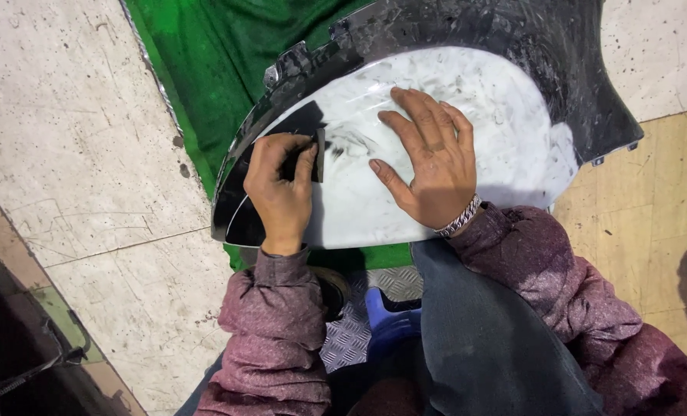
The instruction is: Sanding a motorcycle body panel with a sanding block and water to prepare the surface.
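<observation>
Pale, scuffed floor tiles [73, 139] at far left, then a green cloth [204, 54] spread under the work. Curved black body panel [567, 69], smeared white across its middle, rests on the cloth and against my knee. My left hand [280, 189] is closed on a small dark sanding pad [312, 154], pressed flat to the panel's left edge. My right hand [430, 166] lies open, fingers spread, palm down, judged to be steadying the panel. Yellowish floor at right.
</observation>
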